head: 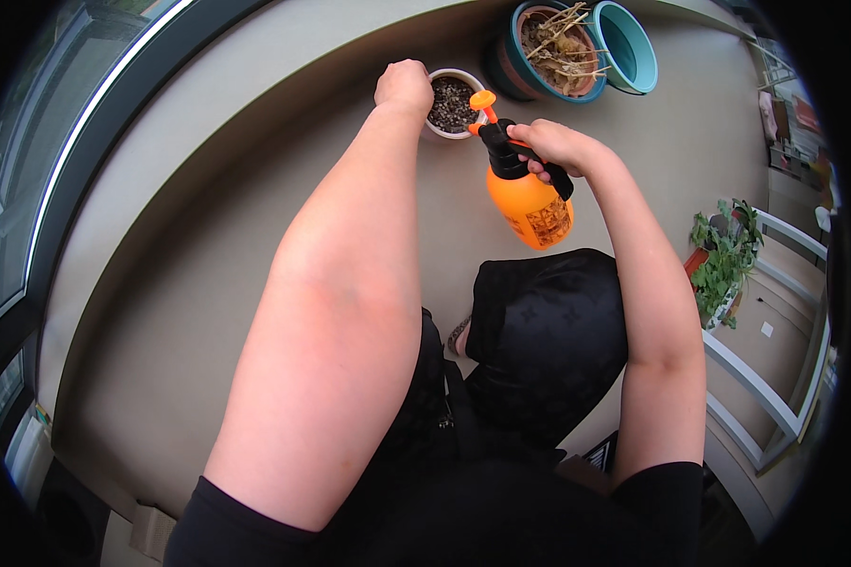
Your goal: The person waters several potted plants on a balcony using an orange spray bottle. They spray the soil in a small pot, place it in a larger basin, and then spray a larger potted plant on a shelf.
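A small white flowerpot (436, 130) filled with dark, gritty soil (452, 105) stands on the floor ahead of me. My left hand (404, 86) is closed at the pot's left rim, its fingers mostly hidden behind the back of the hand. In my right hand (549, 150) is an orange pump spray bottle (528, 205) with a black head, held by its black handle. The bottle leans, and its orange nozzle is at the pot's right rim, over the edge of the soil. An orange pump knob (482, 100) sticks up from the bottle's top.
Behind the sprayer stands a larger dark teal pot (514, 74) with dry, cut stems, touching an empty turquoise pot (631, 53). A low wall (184, 135) and window curve along the left. To the right are a leafy plant (727, 259) and a white metal frame (752, 390).
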